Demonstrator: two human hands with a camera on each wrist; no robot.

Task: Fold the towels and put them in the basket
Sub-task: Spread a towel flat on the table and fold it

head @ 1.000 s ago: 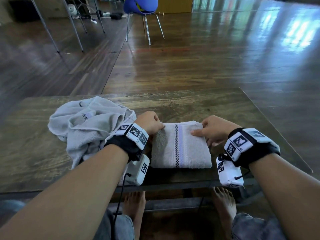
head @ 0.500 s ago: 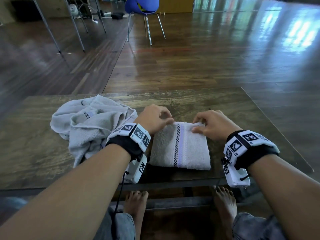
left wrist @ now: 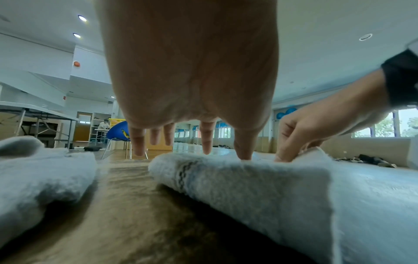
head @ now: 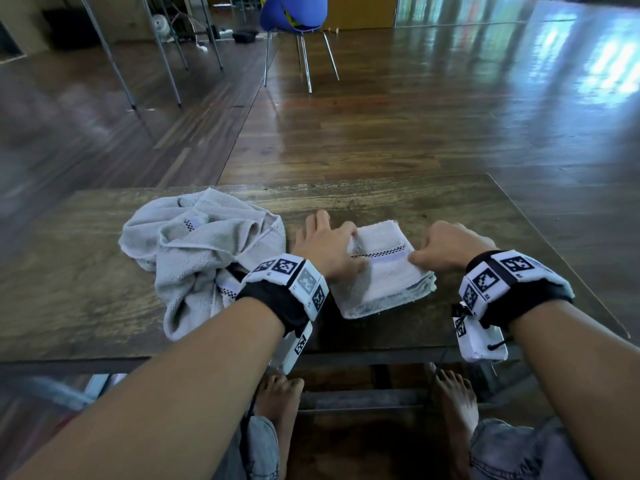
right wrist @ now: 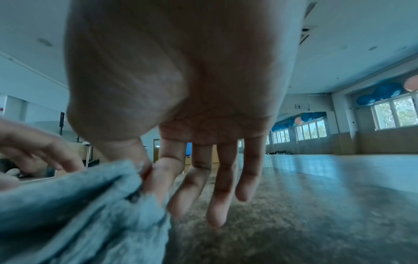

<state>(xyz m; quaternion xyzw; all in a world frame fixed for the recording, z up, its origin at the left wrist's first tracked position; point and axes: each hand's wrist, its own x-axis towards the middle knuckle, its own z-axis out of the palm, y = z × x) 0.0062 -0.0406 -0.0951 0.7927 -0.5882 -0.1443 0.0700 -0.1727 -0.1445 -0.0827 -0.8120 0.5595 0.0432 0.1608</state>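
Note:
A folded white towel (head: 384, 282) with a checked stripe lies on the wooden table (head: 450, 209), near its front edge. My left hand (head: 329, 240) rests on the towel's left side with straight, spread fingers; in the left wrist view the thumb tip (left wrist: 243, 157) touches the top of the folded towel (left wrist: 248, 187). My right hand (head: 417, 259) holds the towel's right edge. In the right wrist view, thumb and forefinger pinch the towel (right wrist: 79, 205) while the other fingers (right wrist: 217, 205) hang straight. A crumpled grey towel (head: 204, 251) lies to the left. No basket is in view.
The table's right edge (head: 554, 258) runs close to my right wrist. A blue chair (head: 294, 15) and metal table legs (head: 162, 57) stand far back on the wooden floor. My bare feet (head: 277, 396) show under the table.
Both hands moved from the towel's far edge to its sides. The towel now looks smaller and thicker, and its stripe runs left to right instead of front to back.

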